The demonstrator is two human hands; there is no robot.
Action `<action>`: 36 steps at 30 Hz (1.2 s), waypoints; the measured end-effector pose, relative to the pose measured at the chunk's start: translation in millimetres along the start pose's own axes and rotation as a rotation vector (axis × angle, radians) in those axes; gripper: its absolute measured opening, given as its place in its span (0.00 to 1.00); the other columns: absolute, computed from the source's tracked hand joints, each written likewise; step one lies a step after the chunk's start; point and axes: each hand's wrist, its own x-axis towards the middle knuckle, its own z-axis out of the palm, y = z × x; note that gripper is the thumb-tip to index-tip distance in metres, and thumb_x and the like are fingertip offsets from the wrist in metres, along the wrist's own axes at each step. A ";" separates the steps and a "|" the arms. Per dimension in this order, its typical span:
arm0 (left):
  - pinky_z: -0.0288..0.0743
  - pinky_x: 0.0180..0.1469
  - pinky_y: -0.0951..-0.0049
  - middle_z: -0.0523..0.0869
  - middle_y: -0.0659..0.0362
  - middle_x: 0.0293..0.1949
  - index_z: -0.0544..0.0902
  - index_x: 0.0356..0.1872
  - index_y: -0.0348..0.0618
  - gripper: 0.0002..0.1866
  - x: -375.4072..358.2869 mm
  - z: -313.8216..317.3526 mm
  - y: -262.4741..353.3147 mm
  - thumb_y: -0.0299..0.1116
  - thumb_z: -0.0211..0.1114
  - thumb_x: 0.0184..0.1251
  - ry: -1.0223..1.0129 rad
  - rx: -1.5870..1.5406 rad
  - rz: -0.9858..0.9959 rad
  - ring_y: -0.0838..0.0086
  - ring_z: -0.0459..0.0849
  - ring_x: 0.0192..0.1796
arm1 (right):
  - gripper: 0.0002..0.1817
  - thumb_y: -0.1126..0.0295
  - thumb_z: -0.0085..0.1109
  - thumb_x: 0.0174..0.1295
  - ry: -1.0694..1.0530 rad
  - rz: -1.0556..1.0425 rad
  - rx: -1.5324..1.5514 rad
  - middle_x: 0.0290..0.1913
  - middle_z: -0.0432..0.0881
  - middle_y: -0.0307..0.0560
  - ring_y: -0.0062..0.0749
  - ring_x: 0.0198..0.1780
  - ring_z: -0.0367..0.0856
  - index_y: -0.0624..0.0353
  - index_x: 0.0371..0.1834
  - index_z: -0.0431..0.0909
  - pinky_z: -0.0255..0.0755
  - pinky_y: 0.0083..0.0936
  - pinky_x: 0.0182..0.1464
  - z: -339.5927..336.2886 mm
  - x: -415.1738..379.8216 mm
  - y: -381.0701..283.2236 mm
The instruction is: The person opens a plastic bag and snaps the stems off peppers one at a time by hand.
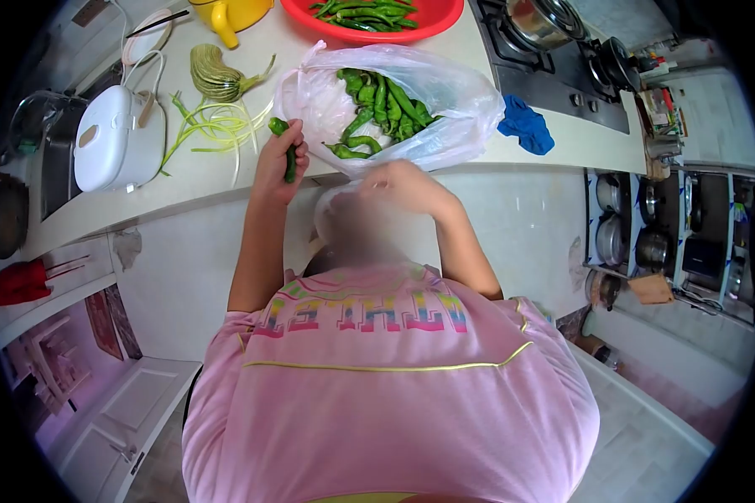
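Pepper [290,166] sat clamped in the left grip [278,161], with the plastic bag [461,92] just right of it. The right grip [403,191] was too blurred to tell. Light, even pressure seemed best, sparing the skin

Clock directions run around the plastic bag [466,105], which lies open on the counter [583,144] with green peppers [386,105] inside. At 8 o'clock the left hand [283,159] grips a single pepper [290,163]. At 6 the right hand [405,186], blurred, is at the bag's near edge; contact is unclear. A red bowl [373,34] of peppers sits at 12, a blue cloth [526,126] at 3, a pot [535,27] at 2, a striped squash [218,74] at 9.
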 end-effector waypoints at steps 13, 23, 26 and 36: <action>0.61 0.23 0.85 0.69 0.67 0.25 0.72 0.39 0.44 0.10 -7.4 -7.2 13.3 0.32 0.62 0.59 -0.077 0.033 0.046 0.84 0.68 0.25 | 0.08 0.72 0.49 0.52 0.345 -0.109 -0.698 0.38 0.72 0.52 0.46 0.44 0.74 0.58 0.34 0.75 0.71 0.38 0.42 -3.5 99.6 39.2; 0.75 0.38 0.80 0.78 0.58 0.35 0.74 0.37 0.38 0.07 -0.2 28.8 -10.4 0.30 0.57 0.63 -0.221 -0.148 -0.121 0.77 0.77 0.35 | 0.08 0.83 0.52 0.58 0.929 -0.304 0.839 0.39 0.74 0.50 0.27 0.37 0.79 0.64 0.36 0.63 0.77 0.19 0.38 -14.3 59.6 -25.9; 0.70 0.55 0.69 0.78 0.50 0.44 0.70 0.48 0.34 0.16 -0.2 42.9 -15.9 0.36 0.54 0.66 -0.295 -0.168 -0.119 0.66 0.76 0.49 | 0.08 0.83 0.52 0.57 1.028 -0.430 0.812 0.41 0.76 0.51 0.27 0.42 0.78 0.63 0.35 0.64 0.75 0.20 0.42 -0.9 51.6 -33.0; 0.71 0.53 0.67 0.78 0.52 0.47 0.66 0.56 0.36 0.22 6.2 51.1 6.5 0.40 0.52 0.67 -0.458 -0.045 -0.006 0.68 0.77 0.49 | 0.17 0.81 0.56 0.41 0.679 -0.583 -0.442 0.48 0.76 0.53 0.45 0.48 0.76 0.63 0.39 0.75 0.71 0.30 0.48 -0.4 29.8 -10.3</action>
